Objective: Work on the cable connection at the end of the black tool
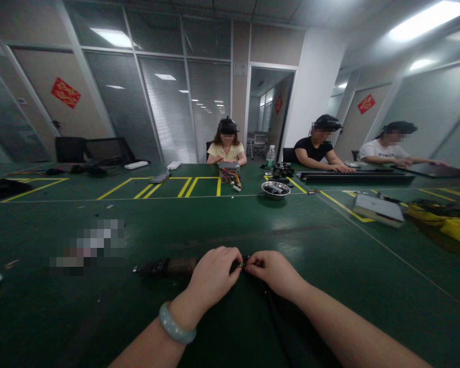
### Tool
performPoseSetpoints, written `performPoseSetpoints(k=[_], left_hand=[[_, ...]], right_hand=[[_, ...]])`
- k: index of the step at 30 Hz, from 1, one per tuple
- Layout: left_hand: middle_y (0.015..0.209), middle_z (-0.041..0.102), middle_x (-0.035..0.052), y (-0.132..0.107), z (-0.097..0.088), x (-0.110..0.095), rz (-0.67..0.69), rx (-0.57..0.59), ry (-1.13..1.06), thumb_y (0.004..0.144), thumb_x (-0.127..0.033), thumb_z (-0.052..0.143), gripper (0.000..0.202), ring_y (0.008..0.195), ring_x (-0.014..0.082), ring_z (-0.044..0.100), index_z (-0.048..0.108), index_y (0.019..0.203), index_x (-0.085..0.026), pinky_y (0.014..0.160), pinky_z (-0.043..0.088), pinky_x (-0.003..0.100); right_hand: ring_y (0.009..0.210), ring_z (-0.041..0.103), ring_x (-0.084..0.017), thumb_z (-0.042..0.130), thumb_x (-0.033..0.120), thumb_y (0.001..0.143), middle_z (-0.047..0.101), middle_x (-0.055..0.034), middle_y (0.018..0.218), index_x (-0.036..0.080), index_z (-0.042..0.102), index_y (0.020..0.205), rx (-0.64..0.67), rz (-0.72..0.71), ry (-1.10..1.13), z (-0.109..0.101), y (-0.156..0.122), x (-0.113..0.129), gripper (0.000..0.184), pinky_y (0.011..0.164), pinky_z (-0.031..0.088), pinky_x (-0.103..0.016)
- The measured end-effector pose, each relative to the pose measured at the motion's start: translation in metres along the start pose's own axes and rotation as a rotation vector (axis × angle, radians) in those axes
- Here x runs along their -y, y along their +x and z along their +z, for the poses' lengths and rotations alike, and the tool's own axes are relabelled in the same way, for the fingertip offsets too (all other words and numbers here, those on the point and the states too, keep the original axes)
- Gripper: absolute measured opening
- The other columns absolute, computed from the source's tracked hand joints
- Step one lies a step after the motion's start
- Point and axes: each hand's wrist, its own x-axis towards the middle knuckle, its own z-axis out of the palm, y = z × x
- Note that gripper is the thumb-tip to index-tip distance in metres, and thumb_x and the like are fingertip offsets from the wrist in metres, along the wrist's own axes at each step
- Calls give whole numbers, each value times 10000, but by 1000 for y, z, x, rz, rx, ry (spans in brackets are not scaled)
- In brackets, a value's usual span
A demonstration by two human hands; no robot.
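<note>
A long dark cylindrical tool (pixel 176 266) with a brownish middle and a small metal tip at its left end lies on the green table (pixel 168 317). My left hand (pixel 214 271), with a pale green bangle (pixel 176 327) on the wrist, is closed over the tool's right part. Near its fingertips shows a small shiny metal piece (pixel 241 265). My right hand (pixel 272 268) meets it there, thumb and fingers pinched at the tool's right end. What the right fingertips hold is too small to make out. Below the right hand, a dark cord (pixel 272 312) runs toward me.
Ahead stands a metal bowl (pixel 276 190) of dark parts, near a water bottle (pixel 270 159). Coloured wires (pixel 232 176) lie before a person (pixel 227 145) across the table. Two more people sit at right, behind a long black bar (pixel 356 177). A silver box (pixel 378 208) rests at right.
</note>
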Motion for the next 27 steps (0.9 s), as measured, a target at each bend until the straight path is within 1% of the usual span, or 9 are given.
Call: performPoseSetpoints(k=[6, 17, 27], left_hand=[[905, 609, -11, 0, 1, 1, 19, -14, -26, 838, -225, 592, 80, 880, 185, 549, 579, 914, -246, 800, 400, 321], [898, 608, -13, 2, 0, -1, 4, 2, -18, 830, -219, 603, 84, 878, 190, 551, 582, 907, -244, 794, 407, 332], [925, 613, -12, 2, -2, 0, -3, 15, -14, 850, -239, 591, 87, 887, 187, 560, 583, 936, -250, 794, 409, 333]], right_hand=[[687, 604, -127, 610, 340, 840, 706, 29, 774, 242, 731, 863, -5, -15, 20, 3, 1, -4, 157, 602, 359, -216], [666, 592, -122, 589, 328, 853, 711, 23, 785, 238, 731, 853, -6, 24, 12, 0, -1, 3, 168, 598, 362, -214], [669, 594, -120, 589, 326, 853, 707, 23, 776, 238, 733, 849, -14, -12, 18, 0, -1, 2, 168, 592, 356, -213]])
